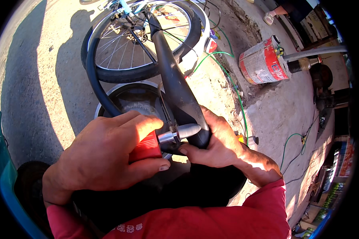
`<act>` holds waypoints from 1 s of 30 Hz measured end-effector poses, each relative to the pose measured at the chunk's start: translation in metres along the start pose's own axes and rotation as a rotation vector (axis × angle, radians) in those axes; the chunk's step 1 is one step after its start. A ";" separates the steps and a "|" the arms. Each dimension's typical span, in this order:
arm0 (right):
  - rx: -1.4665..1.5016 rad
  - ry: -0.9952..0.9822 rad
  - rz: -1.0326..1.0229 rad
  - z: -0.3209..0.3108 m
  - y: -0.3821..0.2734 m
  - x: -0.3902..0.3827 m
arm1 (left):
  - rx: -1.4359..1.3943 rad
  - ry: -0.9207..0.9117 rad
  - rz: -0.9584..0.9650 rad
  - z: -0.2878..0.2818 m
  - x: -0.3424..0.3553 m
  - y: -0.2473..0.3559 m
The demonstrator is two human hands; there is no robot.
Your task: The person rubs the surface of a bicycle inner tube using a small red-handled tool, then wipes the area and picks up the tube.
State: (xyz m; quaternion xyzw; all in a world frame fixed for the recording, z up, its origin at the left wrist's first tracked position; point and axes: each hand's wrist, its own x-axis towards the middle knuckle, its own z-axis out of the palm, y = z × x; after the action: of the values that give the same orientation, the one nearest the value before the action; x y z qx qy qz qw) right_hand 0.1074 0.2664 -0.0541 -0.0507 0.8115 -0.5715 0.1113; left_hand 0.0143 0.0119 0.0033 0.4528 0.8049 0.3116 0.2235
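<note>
Currently, in the head view, both hands are busy at the near end of a fat black inner tube (178, 81), which slants down from the bicycle wheel (127, 75) to a bend between the person's hands. The left hand (101, 155), on the near left of the tube, has its fingers and thumb wrapped around a red tool (145, 150); a shiny metal shaft (168, 137) sticks out of it toward the tube, ending in a grey rounded tip (188, 130) that lies across the tube's bend, though whether it presses on the rubber I cannot tell. The right hand (217, 145) is clamped on the tube's bent end from the right, thumb on the near side and fingers curled around the far side, their tips hidden. Along the tube's left edge runs a thin dark strip (167, 107), too unclear to name. Left of the tube, a slimmer black length (93, 77) curves past the wheel. Below the tube sits a round dark object with a pale rim (125, 95), partly covered. Right of the tube, a green hose (229, 77) snakes over the concrete, and beyond it stands a tilted-looking red-and-white bucket (263, 61). Well apart, left of the tube, hangs teal plastic (2, 147); far right, beyond the bucket, another person's foot (269, 18) shows.
</note>
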 end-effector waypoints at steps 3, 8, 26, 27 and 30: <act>0.012 0.024 -0.054 -0.004 0.000 -0.001 | -0.083 0.245 0.052 0.003 -0.002 -0.007; 0.025 0.010 0.005 -0.005 -0.005 -0.002 | -0.045 0.249 0.059 0.004 0.000 -0.013; -0.001 -0.004 -0.009 -0.005 -0.002 -0.003 | -0.032 0.118 0.008 0.006 -0.001 -0.003; -0.002 -0.003 -0.008 -0.005 -0.001 -0.003 | -0.016 0.164 -0.015 0.006 -0.001 -0.004; -0.004 0.004 -0.010 -0.004 0.001 -0.003 | 0.001 0.208 -0.033 0.006 0.000 -0.002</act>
State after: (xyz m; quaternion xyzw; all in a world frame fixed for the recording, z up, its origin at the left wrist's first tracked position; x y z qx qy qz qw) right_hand 0.1090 0.2713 -0.0534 -0.0540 0.8127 -0.5703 0.1068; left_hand 0.0171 0.0124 -0.0020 0.4047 0.8313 0.3529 0.1435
